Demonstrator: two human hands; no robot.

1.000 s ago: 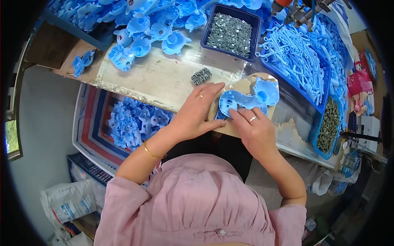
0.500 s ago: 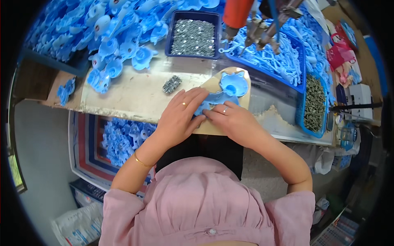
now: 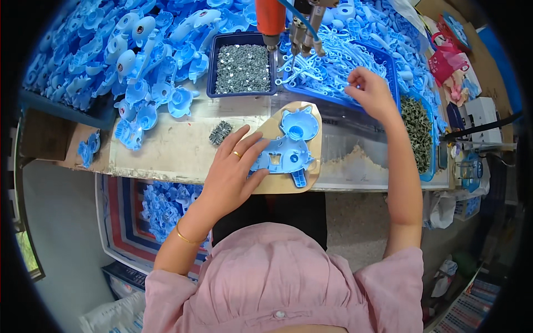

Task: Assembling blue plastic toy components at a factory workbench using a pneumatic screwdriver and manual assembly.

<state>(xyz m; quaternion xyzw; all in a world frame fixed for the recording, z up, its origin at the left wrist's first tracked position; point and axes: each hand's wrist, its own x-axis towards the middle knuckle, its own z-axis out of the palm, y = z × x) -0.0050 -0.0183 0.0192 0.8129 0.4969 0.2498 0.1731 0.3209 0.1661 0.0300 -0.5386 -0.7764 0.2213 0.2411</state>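
Note:
A pale-blue plastic toy shell (image 3: 298, 125), with a round cup-like end and a wider body with cut-outs, lies on a tan board (image 3: 312, 175). My left hand (image 3: 233, 166) rests on the shell's left end, fingers spread, the thumb near its lower edge. Raised over a blue basket (image 3: 340, 95) of light-blue plastic strips with ringed ends (image 3: 316, 69) is my right hand (image 3: 371, 95). Its fingers are loosely curled, with a gap between thumb and forefinger and nothing visible in them. A small heap of metal pieces (image 3: 221, 133) sits beside my left fingertips.
A dark blue tray of small metal parts (image 3: 242, 69) stands beyond the board, beneath an orange power driver (image 3: 270, 19) and a metal fixture (image 3: 302, 36). Piles of blue shells (image 3: 127, 61) fill the far left. A blue basket of metal screws (image 3: 415, 130) stands at right.
My right hand has left the shell and moved up and right over the basket of strips. My left hand stays on the shell, more of which now shows. The whole view has shifted slightly.

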